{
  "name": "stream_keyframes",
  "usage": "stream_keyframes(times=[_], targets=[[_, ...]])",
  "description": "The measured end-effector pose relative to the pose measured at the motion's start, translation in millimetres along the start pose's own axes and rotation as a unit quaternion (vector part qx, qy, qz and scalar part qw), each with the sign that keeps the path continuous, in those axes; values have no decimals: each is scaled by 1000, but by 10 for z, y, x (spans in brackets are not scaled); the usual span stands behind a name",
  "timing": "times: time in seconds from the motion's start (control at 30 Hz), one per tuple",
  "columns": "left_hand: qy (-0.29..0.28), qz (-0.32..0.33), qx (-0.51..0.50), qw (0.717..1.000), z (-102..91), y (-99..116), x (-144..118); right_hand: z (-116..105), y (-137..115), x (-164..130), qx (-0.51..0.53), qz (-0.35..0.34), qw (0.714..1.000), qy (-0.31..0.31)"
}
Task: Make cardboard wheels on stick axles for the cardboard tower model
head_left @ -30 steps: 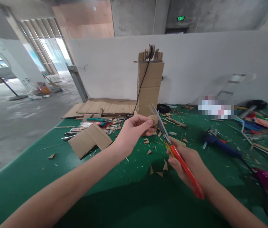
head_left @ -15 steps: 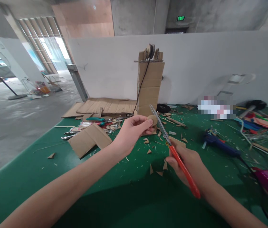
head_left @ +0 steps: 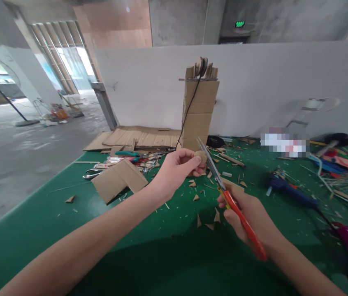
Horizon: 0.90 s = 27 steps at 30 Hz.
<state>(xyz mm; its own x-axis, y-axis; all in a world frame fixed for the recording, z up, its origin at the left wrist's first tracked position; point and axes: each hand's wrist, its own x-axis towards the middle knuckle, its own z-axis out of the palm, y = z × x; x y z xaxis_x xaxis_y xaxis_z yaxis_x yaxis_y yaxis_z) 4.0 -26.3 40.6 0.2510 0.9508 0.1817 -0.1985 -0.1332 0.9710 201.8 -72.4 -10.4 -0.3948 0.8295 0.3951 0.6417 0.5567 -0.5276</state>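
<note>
small round cardboard disc point(head_left: 200, 156) is up in the air above the green table point(head_left: 32, 242), pinched at its left edge by the left hand point(head_left: 177, 169), thumb and fingertips closed tight on it. right against the disc's right edge run the blades of the red-handled scissors point(head_left: 223, 192), blades nearly together, pointing up and away. the right hand point(head_left: 251, 216) is wrapped shut around the red handles, low and right of the disc. under both hands, cardboard scraps point(head_left: 206, 218) lie scattered on the green. behind the disc stands a tall cardboard tower point(head_left: 200, 109) with a black cord hanging down it. off left lies a folded cardboard piece point(head_left: 117, 180); well to the right, a blue glue gun point(head_left: 288, 191).
</note>
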Motion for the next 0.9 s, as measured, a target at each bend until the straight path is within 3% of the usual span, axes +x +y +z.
stream_keyframes(times=[0.27,0.53,0.9], targets=[[-29,36,81,996,-4,66,-25,-55,-53,-18,37,-18,999,-26],[-27,13,123,992,1,189,-29,9,-20,-33,-12,1,1000,5],[-43,42,191,980,-17,212,-57,17,-68,-22,-60,-28,997,50]])
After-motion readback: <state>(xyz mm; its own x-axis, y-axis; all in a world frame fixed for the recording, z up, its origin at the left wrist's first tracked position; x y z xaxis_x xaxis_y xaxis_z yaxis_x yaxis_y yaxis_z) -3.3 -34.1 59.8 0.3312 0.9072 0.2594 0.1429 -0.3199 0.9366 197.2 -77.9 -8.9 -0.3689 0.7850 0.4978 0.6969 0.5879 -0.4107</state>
